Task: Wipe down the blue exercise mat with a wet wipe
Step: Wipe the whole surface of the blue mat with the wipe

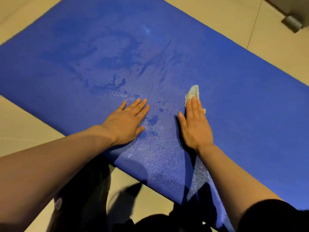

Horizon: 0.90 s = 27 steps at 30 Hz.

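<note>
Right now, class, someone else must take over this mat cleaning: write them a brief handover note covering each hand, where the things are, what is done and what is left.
Left hand: flat on the blue mat, fingers straight, holding nothing, steadying it.
Right hand: flat, straight fingers pressing the wet wipe onto the mat; the wipe sticks out beyond the fingertips.
Done: damp streaks and patches cover the mat's middle and the near edge between the hands.
Left: the right-hand stretch and the far left corner look dry; wipe those next.

Beige tiled floor point(217, 17), grey object point(291, 24)
</note>
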Tool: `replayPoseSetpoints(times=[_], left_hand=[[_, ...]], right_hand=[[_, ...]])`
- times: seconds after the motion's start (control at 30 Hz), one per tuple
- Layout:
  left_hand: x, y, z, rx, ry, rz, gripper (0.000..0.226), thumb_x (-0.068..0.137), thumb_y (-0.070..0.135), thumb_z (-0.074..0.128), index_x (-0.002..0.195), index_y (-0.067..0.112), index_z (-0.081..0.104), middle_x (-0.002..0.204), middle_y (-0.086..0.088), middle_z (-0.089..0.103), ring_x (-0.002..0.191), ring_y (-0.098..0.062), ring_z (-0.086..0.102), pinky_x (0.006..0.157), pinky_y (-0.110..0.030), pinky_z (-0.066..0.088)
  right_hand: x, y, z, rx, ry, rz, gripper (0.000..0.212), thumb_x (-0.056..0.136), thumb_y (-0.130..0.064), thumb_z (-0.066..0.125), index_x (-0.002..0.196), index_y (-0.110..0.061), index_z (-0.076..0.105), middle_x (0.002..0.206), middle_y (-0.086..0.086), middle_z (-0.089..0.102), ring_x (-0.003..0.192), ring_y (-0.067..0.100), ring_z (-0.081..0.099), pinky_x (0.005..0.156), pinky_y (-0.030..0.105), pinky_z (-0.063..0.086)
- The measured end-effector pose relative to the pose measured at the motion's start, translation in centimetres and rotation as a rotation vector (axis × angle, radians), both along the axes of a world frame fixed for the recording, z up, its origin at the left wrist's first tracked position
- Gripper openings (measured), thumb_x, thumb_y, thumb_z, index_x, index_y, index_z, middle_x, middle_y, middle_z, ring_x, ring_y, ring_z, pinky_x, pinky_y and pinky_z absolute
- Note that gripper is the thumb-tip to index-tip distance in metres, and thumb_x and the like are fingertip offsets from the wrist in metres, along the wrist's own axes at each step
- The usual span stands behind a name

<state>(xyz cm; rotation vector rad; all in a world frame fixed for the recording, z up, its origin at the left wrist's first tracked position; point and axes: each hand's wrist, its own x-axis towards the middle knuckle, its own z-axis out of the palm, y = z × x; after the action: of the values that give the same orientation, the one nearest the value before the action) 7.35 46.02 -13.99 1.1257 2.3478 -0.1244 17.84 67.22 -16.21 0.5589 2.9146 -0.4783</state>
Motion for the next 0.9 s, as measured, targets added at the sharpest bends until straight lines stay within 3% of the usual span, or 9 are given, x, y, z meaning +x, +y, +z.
replayPoseSetpoints(times=[0.13,0.23,0.33,0.47,0.57,0.63,0.77,0.9], left_hand=[[1.0,0.2,-0.1,0.002,0.001,0.049,0.069,0.104,0.04,0.032,0.154,0.018,-0.011,0.16,-0.001,-0.02,0.149,-0.017,-0.014,0.119,-0.043,-0.004],[1.7,0.3,0.1,0.01,-0.004,0.08,0.068,0.104,0.039,0.032,0.154,0.017,-0.008,0.161,-0.001,-0.018,0.149,-0.017,-0.012,0.119,-0.043,-0.003],[2.4,-0.4,0.1,0.006,-0.004,0.081,0.068,0.104,0.041,0.03,0.154,0.018,-0.008,0.161,0.0,-0.019,0.149,-0.015,-0.012,0.12,-0.041,-0.003],[3.6,-1.6,0.3,-0.013,0.004,0.071,0.066,0.104,0.042,0.027,0.154,0.019,-0.009,0.161,0.001,-0.018,0.149,-0.015,-0.013,0.119,-0.04,-0.003],[4.5,-2.0,0.3,-0.024,0.017,0.083,0.065,0.105,0.041,0.026,0.154,0.019,-0.009,0.161,0.001,-0.017,0.149,-0.016,-0.011,0.119,-0.041,-0.003],[5.1,-2.2,0.5,-0.017,0.021,0.1,0.065,0.104,0.04,0.027,0.154,0.018,-0.007,0.162,0.0,-0.016,0.149,-0.016,-0.01,0.119,-0.042,-0.002],[7.1,-3.9,0.6,-0.009,0.006,0.084,0.068,0.103,0.043,0.031,0.155,0.019,-0.006,0.162,0.0,-0.015,0.149,-0.015,-0.009,0.12,-0.041,0.002],[7.7,-5.7,0.1,-0.022,0.02,0.04,0.068,0.104,0.044,0.028,0.154,0.02,-0.01,0.161,0.0,-0.017,0.149,-0.015,-0.01,0.12,-0.039,0.001]], right_hand=[[-1.8,-4.0,-0.9,-0.007,-0.073,-0.223,0.07,0.103,-0.048,0.014,0.153,-0.001,0.003,0.162,0.015,-0.004,0.15,0.025,-0.007,0.121,0.036,-0.005],[-2.5,-6.9,-1.0,-0.023,-0.029,0.042,0.076,0.097,-0.053,0.005,0.154,-0.003,0.007,0.162,0.014,-0.002,0.15,0.026,-0.005,0.121,0.036,-0.003],[-0.3,-5.7,-0.9,-0.046,-0.002,0.213,0.073,0.097,-0.053,0.013,0.155,-0.009,0.009,0.163,0.006,0.0,0.15,0.018,-0.004,0.121,0.03,-0.005],[3.8,-2.8,-0.7,0.025,0.017,0.105,0.079,0.094,-0.06,0.006,0.155,-0.009,0.007,0.163,0.005,-0.001,0.15,0.018,-0.003,0.12,0.029,-0.008],[3.0,-4.7,-1.1,0.049,-0.073,-0.078,0.073,0.1,-0.053,0.005,0.154,-0.003,0.006,0.162,0.012,-0.003,0.149,0.025,-0.008,0.121,0.036,-0.007],[1.0,-7.2,-1.0,0.046,-0.093,-0.028,0.082,0.095,-0.057,-0.011,0.154,-0.003,0.007,0.162,0.014,-0.003,0.149,0.027,-0.009,0.12,0.04,-0.006],[1.3,-9.1,-1.2,-0.052,-0.073,0.281,0.076,0.095,-0.056,0.004,0.154,-0.007,0.003,0.162,0.008,-0.006,0.149,0.023,-0.011,0.121,0.039,-0.002],[5.3,-7.1,-0.6,-0.001,-0.002,0.18,0.083,0.09,-0.062,-0.001,0.155,-0.01,0.005,0.163,0.004,-0.001,0.15,0.019,-0.006,0.121,0.033,-0.006]])
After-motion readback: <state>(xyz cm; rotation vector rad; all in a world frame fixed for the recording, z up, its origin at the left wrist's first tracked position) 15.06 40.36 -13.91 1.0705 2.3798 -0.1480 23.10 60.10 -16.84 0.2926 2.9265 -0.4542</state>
